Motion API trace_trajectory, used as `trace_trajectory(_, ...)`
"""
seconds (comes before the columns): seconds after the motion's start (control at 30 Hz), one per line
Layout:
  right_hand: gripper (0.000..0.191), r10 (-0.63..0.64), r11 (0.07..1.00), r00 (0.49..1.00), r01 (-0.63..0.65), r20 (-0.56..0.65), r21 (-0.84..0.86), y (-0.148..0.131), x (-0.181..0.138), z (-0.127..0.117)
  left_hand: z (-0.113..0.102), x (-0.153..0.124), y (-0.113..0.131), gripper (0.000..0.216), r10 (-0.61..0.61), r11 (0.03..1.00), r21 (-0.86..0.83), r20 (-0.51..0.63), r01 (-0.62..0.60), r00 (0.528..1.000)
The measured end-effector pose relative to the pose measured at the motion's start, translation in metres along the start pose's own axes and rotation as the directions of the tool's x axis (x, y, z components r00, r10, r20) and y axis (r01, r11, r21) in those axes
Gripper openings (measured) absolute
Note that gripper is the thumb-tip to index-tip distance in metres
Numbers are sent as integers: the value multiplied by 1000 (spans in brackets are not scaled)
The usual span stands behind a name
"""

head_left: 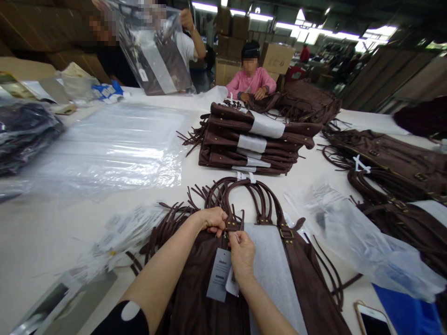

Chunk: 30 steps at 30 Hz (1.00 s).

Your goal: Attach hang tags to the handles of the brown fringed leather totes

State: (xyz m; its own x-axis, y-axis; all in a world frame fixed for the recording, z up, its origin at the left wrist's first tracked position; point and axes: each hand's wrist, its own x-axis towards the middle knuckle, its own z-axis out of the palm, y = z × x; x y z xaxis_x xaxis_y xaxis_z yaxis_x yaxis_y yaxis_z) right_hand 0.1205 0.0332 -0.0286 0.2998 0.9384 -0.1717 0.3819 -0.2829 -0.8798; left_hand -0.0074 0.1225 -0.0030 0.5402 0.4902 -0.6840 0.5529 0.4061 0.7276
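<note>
A dark brown handbag (206, 260) lies in front of me, its looped handles (272, 197) pointing away and fringe at both sides. A strip of white paper (272, 274) covers its middle. My left hand (214, 221) is closed at the base of the left handle, with its fingertips curled out of sight. Just below, my right hand (243, 256) pinches close to the same strap, where a narrow brown strap end sticks up. A grey hang tag (219, 274) dangles beneath the hands, and a whitish tag (232, 283) hangs partly behind my right hand.
Stacked brown bags (251, 139) stand beyond the handbag. Clear plastic sleeves (139, 144) lie left, loose tags (125, 228) nearer. More bags (391, 153), crumpled plastic (370, 232) and a phone (373, 318) are right. One person holds up a bagged handbag (157, 60); another sits behind the stack.
</note>
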Motion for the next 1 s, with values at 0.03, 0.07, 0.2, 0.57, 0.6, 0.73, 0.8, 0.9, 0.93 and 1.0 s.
trace_trajectory(0.03, 27, -2, 1000, 1000, 2, 5, 2, 0, 0, 0, 0, 1, 1, 14, -9, 1000, 24, -3, 9, 1000)
trace_trajectory(0.07, 27, -3, 1000, 1000, 3, 10, 4, 0, 0, 0, 1, 1, 2, 16, -18, 999, 49, -8, 18, 1000)
trace_trajectory(0.2, 27, -17, 1000, 999, 16, 48, 13, -1, 0, -3, 3, -3, 6, 20, -27, 988, 153, -59, 36, 998)
trace_trajectory(0.57, 6, -25, 1000, 963, 25, 267, 4, -7, 5, -24, 19, -15, -1, 21, 192, 910, 416, -426, 3, 884)
trace_trajectory(0.6, 6, -19, 1000, 961, 19, 276, 2, -7, 5, -24, 21, -16, -3, 19, 210, 906, 422, -462, 6, 862)
trace_trajectory(0.73, 7, 6, 1000, 953, -9, 302, 7, -7, 6, -24, 30, -25, -8, 6, 255, 911, 411, -589, 12, 767)
trace_trajectory(0.8, 8, 19, 999, 950, -26, 311, 18, -7, 7, -25, 33, -30, -9, 6, 259, 924, 382, -639, 6, 725)
trace_trajectory(0.9, 10, 40, 998, 946, -56, 322, 42, -7, 10, -27, 33, -33, -11, 7, 246, 949, 315, -691, -23, 680)
trace_trajectory(0.93, 11, 48, 996, 944, -68, 325, 51, -7, 11, -28, 32, -33, -11, 7, 235, 958, 286, -703, -36, 671)
trace_trajectory(1.0, 13, 64, 993, 940, -93, 336, 71, -7, 13, -30, 31, -32, -13, 10, 199, 975, 211, -724, -63, 660)
